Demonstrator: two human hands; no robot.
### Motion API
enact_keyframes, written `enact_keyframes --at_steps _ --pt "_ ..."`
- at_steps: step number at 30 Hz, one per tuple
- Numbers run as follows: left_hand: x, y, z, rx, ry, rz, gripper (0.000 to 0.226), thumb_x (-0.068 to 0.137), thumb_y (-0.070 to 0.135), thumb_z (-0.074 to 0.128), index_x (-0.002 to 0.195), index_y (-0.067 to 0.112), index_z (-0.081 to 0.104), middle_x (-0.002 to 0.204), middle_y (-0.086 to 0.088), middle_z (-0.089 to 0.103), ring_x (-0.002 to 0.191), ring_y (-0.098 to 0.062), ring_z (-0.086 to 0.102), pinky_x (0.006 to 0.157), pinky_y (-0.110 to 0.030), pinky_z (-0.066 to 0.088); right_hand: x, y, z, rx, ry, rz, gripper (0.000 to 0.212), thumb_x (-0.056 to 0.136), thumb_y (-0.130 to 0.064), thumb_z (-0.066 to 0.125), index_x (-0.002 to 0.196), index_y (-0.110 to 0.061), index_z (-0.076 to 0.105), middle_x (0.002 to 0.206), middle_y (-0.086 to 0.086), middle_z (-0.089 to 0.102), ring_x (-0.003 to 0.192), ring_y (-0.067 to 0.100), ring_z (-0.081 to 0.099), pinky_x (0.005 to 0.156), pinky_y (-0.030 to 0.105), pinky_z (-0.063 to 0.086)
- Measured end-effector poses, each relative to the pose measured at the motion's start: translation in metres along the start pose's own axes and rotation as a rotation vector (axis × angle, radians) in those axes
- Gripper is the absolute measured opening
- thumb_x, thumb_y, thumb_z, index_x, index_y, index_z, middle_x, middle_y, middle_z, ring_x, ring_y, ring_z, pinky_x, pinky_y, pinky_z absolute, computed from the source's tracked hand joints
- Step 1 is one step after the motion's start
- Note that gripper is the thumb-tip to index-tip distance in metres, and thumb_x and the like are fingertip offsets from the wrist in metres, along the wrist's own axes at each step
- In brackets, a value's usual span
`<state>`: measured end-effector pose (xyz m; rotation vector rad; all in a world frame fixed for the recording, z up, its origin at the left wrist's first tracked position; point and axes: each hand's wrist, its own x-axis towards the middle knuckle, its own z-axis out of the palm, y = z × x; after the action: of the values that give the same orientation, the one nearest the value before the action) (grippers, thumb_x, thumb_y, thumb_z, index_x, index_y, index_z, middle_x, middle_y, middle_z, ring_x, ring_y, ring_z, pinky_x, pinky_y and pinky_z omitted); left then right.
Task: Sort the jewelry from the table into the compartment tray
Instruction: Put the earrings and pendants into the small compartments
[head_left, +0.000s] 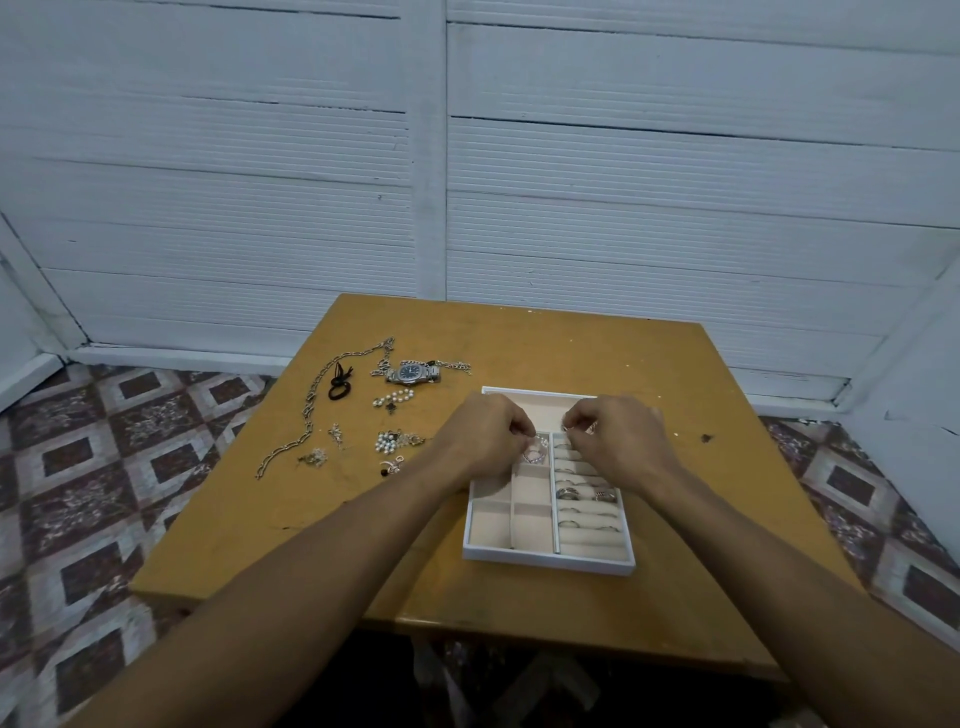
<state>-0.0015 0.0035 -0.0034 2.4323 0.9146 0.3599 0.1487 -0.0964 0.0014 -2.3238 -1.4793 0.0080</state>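
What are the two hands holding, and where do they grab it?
The left hand pinches a small beaded loop by its top, over the tray. The right hand pinches a tiny shiny piece; what part, I cannot tell.

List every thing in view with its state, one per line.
compartment tray, on the table, partly filled
rings, seated in the tray's right rolls
bracelet, pinched by left hand over the tray
right hand, pinching a small shiny piece
watch, unsorted on table
long chain, unsorted on table

One tray, one watch, one long chain, one bracelet, two pearl clusters.
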Motion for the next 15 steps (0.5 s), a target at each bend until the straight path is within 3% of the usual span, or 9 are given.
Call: enact_keyframes --at_steps 6,15 --pt "0.001 0.005 0.004 0.152 0.002 0.05 0.023 0.087 0.021 0.056 0.102 0.023 0.074 0.102 0.003 0.073 0.095 -0.016 0.063 0.08 -0.032 0.054 -0.001 0.004 0.0 0.0 -0.001 0.01 0.017 0.089 -0.029 0.056 0.096 -0.032 0.071 0.095 -0.014 0.07 0.102 0.015 0.056 0.09 0.038 0.031" --pt "-0.001 0.007 0.013 0.271 0.019 0.097 0.026 0.089 0.022 0.051 0.104 0.023 0.073 0.101 -0.002 0.071 0.091 -0.023 0.064 0.071 -0.034 0.055 -0.005 0.004 -0.006 -0.019 0.004 0.033 0.018 0.089 -0.03 0.054 0.096 -0.033 0.07 0.094 -0.016 0.069 0.108 0.013 0.052 0.08 0.035 0.022"
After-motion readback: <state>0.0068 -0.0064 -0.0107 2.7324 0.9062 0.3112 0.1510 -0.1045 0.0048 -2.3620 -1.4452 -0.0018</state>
